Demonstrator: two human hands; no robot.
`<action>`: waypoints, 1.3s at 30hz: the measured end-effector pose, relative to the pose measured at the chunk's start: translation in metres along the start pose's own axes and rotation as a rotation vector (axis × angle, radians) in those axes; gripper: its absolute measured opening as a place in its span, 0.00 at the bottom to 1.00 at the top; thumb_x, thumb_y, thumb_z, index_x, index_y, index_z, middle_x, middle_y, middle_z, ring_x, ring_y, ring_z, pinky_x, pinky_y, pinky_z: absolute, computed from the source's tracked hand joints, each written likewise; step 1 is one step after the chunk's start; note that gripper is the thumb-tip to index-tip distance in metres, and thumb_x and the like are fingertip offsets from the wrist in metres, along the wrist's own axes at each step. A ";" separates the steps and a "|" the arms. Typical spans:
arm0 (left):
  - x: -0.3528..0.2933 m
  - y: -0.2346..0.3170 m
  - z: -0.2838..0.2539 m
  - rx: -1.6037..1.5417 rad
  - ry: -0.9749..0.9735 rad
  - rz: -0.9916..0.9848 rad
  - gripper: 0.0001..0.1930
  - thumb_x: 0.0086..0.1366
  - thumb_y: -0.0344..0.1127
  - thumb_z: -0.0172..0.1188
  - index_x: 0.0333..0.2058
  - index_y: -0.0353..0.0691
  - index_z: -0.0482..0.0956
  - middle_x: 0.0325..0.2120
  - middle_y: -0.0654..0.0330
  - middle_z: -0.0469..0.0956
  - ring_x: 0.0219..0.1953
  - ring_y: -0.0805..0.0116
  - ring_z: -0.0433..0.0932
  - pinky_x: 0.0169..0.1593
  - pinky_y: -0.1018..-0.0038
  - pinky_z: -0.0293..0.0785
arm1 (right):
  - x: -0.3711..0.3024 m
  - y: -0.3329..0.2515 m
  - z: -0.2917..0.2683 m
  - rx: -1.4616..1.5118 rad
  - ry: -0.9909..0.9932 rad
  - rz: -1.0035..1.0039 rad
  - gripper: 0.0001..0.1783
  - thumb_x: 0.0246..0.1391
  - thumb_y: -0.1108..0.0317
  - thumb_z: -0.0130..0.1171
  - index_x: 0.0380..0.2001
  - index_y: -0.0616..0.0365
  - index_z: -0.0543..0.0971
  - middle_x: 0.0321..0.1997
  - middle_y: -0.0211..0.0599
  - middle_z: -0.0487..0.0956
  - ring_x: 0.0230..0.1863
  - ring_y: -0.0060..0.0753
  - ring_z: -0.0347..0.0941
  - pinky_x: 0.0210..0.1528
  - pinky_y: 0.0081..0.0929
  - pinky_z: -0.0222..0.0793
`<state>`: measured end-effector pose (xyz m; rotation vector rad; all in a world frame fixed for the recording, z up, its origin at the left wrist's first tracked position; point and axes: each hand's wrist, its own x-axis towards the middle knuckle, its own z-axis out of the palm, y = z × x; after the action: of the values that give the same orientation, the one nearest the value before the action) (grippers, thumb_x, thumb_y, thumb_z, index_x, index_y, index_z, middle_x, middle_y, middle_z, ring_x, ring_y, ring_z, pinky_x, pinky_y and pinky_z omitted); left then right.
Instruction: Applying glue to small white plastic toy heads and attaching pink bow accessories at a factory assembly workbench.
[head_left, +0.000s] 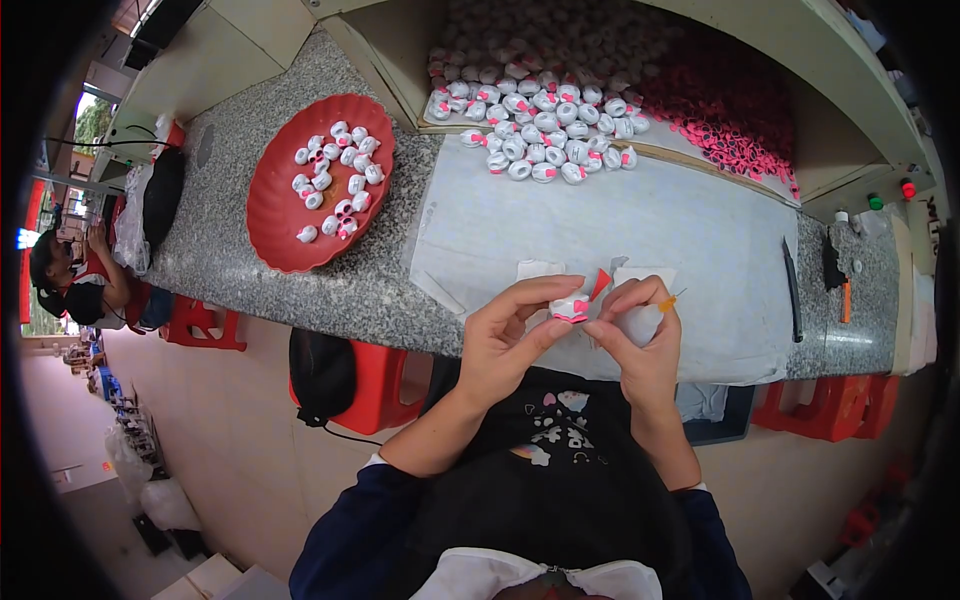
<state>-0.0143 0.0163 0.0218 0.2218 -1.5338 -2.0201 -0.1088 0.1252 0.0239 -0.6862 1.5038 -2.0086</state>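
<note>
- A black printed apron (540,470) covers the person's front.
- The left hand (500,345) pinches a small white-and-pink figure head (568,308) between thumb and fingers, above the near part of the white sheet (720,240).
- The right hand (648,360) is closed around a translucent bottle (641,323) with a yellow needle tip (667,304); its thumb and forefinger reach close beside the head, though I cannot tell whether they touch it.
- A red pointed piece (600,283) shows between the hands.
- The sheet lies on a speckled granite surface (400,325), a slim black tool (791,290) near its right edge.
- Left of it, a red scalloped bowl (264,230) holds more heads.
- Beyond, white heads (545,125) are heaped beside pink pieces (720,140).
- Far left sits a co-worker (85,285).
</note>
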 end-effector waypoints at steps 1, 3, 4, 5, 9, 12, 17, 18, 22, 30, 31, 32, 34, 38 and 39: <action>0.000 0.002 0.001 0.001 0.000 -0.002 0.14 0.49 0.22 0.53 0.38 0.31 0.67 0.39 0.48 0.68 0.43 0.63 0.68 0.46 0.72 0.63 | 0.000 0.000 -0.001 0.036 0.015 -0.040 0.14 0.33 0.81 0.58 0.27 0.62 0.68 0.24 0.37 0.70 0.23 0.20 0.64 0.25 0.14 0.60; -0.001 0.005 0.002 -0.152 0.015 -0.133 0.13 0.51 0.24 0.51 0.38 0.30 0.67 0.39 0.48 0.69 0.43 0.64 0.68 0.46 0.72 0.64 | 0.000 -0.010 0.001 0.026 -0.039 -0.003 0.17 0.32 0.80 0.59 0.30 0.61 0.68 0.24 0.36 0.70 0.24 0.19 0.64 0.26 0.14 0.60; -0.002 0.005 0.002 -0.151 0.016 -0.136 0.13 0.51 0.24 0.51 0.38 0.30 0.67 0.39 0.48 0.69 0.43 0.64 0.68 0.46 0.72 0.64 | 0.000 -0.014 0.002 0.015 -0.093 0.032 0.20 0.31 0.79 0.60 0.33 0.61 0.68 0.25 0.35 0.71 0.24 0.19 0.64 0.27 0.13 0.59; -0.003 0.003 0.001 -0.146 0.003 -0.141 0.13 0.51 0.24 0.52 0.38 0.30 0.67 0.38 0.48 0.69 0.42 0.64 0.69 0.46 0.72 0.64 | 0.000 -0.016 0.003 0.017 -0.092 0.035 0.20 0.31 0.79 0.60 0.33 0.61 0.68 0.25 0.35 0.71 0.24 0.19 0.64 0.27 0.13 0.59; -0.006 0.000 -0.004 -0.180 -0.080 -0.179 0.14 0.52 0.21 0.51 0.39 0.29 0.67 0.41 0.52 0.68 0.45 0.68 0.66 0.48 0.75 0.61 | 0.004 -0.013 0.004 -0.044 -0.160 0.091 0.20 0.31 0.77 0.61 0.34 0.63 0.70 0.26 0.31 0.72 0.26 0.18 0.65 0.29 0.13 0.59; -0.004 0.001 0.000 -0.152 -0.058 -0.118 0.12 0.51 0.25 0.53 0.36 0.30 0.69 0.37 0.49 0.70 0.39 0.67 0.70 0.43 0.74 0.66 | 0.001 -0.011 0.002 -0.032 -0.137 0.066 0.17 0.32 0.76 0.61 0.31 0.64 0.72 0.27 0.31 0.72 0.26 0.18 0.66 0.29 0.13 0.60; -0.002 0.001 0.001 -0.174 -0.074 -0.169 0.11 0.51 0.24 0.53 0.35 0.30 0.70 0.36 0.51 0.71 0.38 0.68 0.71 0.43 0.74 0.66 | -0.001 -0.006 -0.004 0.023 -0.133 0.135 0.16 0.33 0.76 0.61 0.30 0.65 0.72 0.28 0.35 0.72 0.25 0.20 0.68 0.26 0.16 0.64; -0.003 0.002 0.000 -0.187 -0.070 -0.222 0.12 0.51 0.24 0.53 0.36 0.30 0.70 0.36 0.51 0.71 0.39 0.68 0.71 0.43 0.74 0.66 | -0.001 -0.006 -0.004 0.061 -0.125 0.177 0.16 0.33 0.77 0.60 0.31 0.66 0.71 0.28 0.37 0.72 0.25 0.21 0.68 0.25 0.16 0.65; -0.002 0.003 -0.005 -0.126 -0.108 -0.228 0.14 0.51 0.21 0.52 0.39 0.31 0.70 0.38 0.53 0.71 0.41 0.69 0.69 0.47 0.75 0.62 | 0.000 -0.009 -0.003 0.107 -0.132 0.234 0.15 0.35 0.79 0.57 0.32 0.67 0.70 0.28 0.39 0.72 0.24 0.23 0.69 0.24 0.17 0.65; 0.007 -0.002 -0.008 0.108 -0.131 0.018 0.14 0.49 0.23 0.54 0.38 0.32 0.70 0.37 0.56 0.71 0.41 0.73 0.69 0.53 0.70 0.55 | 0.008 -0.010 0.000 0.066 -0.146 0.192 0.13 0.37 0.80 0.54 0.32 0.66 0.71 0.25 0.34 0.72 0.23 0.19 0.67 0.24 0.15 0.63; 0.007 0.001 -0.006 0.056 -0.139 -0.040 0.14 0.49 0.23 0.54 0.38 0.32 0.70 0.37 0.56 0.71 0.41 0.73 0.69 0.53 0.70 0.55 | 0.009 -0.013 0.001 0.082 -0.146 0.194 0.13 0.38 0.80 0.55 0.33 0.64 0.71 0.22 0.30 0.71 0.22 0.15 0.65 0.24 0.12 0.61; 0.003 0.006 -0.004 0.005 -0.148 -0.090 0.14 0.49 0.23 0.54 0.38 0.32 0.70 0.37 0.56 0.71 0.42 0.72 0.68 0.53 0.70 0.54 | 0.003 -0.016 -0.001 0.072 -0.152 0.194 0.13 0.38 0.80 0.55 0.33 0.65 0.71 0.23 0.31 0.71 0.22 0.16 0.66 0.25 0.12 0.62; -0.001 0.000 -0.003 -0.061 -0.159 -0.190 0.16 0.48 0.25 0.56 0.38 0.30 0.69 0.39 0.54 0.69 0.46 0.66 0.64 0.54 0.67 0.50 | -0.002 -0.011 -0.012 0.043 -0.153 0.210 0.12 0.38 0.80 0.55 0.31 0.65 0.72 0.23 0.32 0.71 0.24 0.19 0.67 0.27 0.13 0.63; -0.012 -0.006 -0.006 -0.167 -0.102 -0.212 0.12 0.48 0.22 0.55 0.35 0.32 0.71 0.36 0.54 0.70 0.41 0.67 0.68 0.54 0.68 0.52 | -0.007 -0.009 -0.006 0.089 -0.214 0.191 0.12 0.39 0.79 0.56 0.31 0.66 0.72 0.24 0.35 0.72 0.24 0.21 0.69 0.27 0.15 0.62; -0.013 -0.006 -0.007 -0.170 -0.138 -0.164 0.12 0.48 0.21 0.55 0.35 0.32 0.71 0.36 0.54 0.70 0.41 0.68 0.68 0.53 0.68 0.52 | -0.010 -0.009 -0.006 0.086 -0.220 0.180 0.12 0.39 0.78 0.56 0.32 0.66 0.72 0.23 0.35 0.72 0.24 0.21 0.69 0.27 0.15 0.63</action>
<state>-0.0024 0.0186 0.0108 0.1475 -1.4552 -2.3247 -0.1064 0.1385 0.0302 -0.6858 1.2958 -1.7891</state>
